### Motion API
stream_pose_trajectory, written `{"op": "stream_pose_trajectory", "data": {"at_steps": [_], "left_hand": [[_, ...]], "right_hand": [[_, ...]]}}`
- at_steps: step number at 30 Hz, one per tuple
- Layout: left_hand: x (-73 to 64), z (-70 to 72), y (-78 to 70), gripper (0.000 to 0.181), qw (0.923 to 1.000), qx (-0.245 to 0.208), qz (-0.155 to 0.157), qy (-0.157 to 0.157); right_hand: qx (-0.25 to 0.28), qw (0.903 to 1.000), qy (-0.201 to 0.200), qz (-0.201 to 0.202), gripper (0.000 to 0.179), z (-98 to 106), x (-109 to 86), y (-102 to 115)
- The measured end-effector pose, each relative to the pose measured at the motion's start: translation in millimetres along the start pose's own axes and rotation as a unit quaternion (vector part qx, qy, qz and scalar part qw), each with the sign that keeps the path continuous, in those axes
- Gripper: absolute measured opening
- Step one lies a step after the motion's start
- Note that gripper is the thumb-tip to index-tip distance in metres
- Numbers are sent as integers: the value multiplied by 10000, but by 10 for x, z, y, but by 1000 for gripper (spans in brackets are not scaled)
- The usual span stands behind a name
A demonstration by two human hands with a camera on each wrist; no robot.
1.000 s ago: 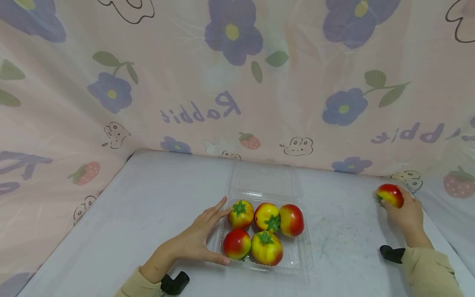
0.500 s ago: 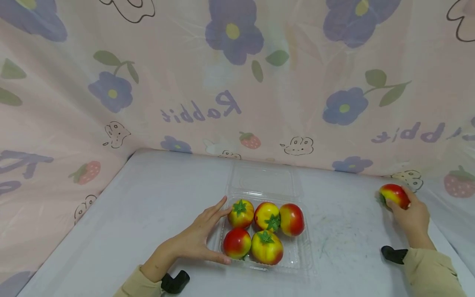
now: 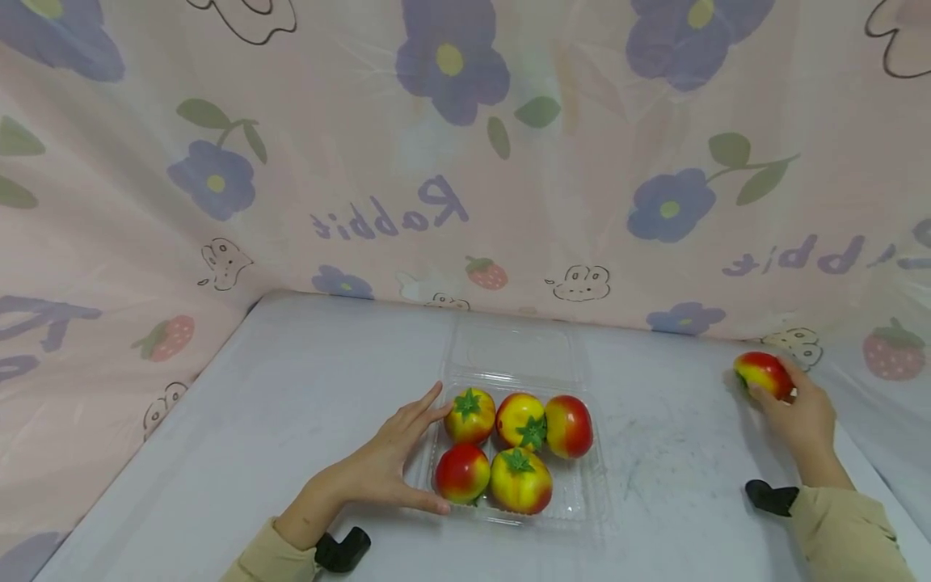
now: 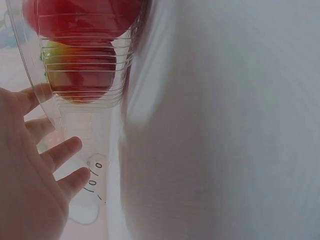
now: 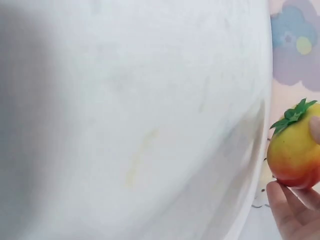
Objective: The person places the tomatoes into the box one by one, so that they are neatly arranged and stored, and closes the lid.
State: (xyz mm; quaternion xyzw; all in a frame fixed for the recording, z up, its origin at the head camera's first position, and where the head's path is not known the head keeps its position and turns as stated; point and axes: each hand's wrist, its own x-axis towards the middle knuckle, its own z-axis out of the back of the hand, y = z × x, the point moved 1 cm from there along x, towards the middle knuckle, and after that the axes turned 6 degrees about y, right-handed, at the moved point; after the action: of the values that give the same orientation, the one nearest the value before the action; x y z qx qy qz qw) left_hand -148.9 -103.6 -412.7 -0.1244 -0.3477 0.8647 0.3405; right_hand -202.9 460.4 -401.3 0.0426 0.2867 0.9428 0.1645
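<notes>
At the table's far right, my right hand point(image 3: 806, 419) grips a glossy red-and-yellow fruit point(image 3: 760, 373) between thumb and fingers. The right wrist view shows this fruit's green leafy cap point(image 5: 294, 116) and fingertips under its red end. My left hand point(image 3: 374, 469) is spread with straight fingers along the left side of a clear plastic clamshell box point(image 3: 575, 503). In the left wrist view, fingers point(image 4: 66, 152) lie right beside the box's ribbed wall. Several similar fruits sit inside the box; one is a yellow fruit with a green cap point(image 3: 520, 482).
The box's clear lid point(image 3: 516, 352) lies folded back toward the rear. A white cloth covers the table point(image 3: 313, 380). Behind it hangs a flower-patterned curtain point(image 3: 349, 137), which meets the table's back and side edges. A black mount point(image 3: 343, 550) sits by each wrist.
My right hand shifts slightly right with the fruit, then a little back left and up. My left hand and the box stay in place.
</notes>
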Motion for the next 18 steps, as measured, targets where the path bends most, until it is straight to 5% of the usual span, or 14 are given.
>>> {"op": "stream_pose_trajectory", "data": {"at_steps": [18], "left_hand": [[-1,-10,1,106,10000,6,95,8]], "right_hand": [[-447,9955,-295,787,68,-43,-181,137]]}}
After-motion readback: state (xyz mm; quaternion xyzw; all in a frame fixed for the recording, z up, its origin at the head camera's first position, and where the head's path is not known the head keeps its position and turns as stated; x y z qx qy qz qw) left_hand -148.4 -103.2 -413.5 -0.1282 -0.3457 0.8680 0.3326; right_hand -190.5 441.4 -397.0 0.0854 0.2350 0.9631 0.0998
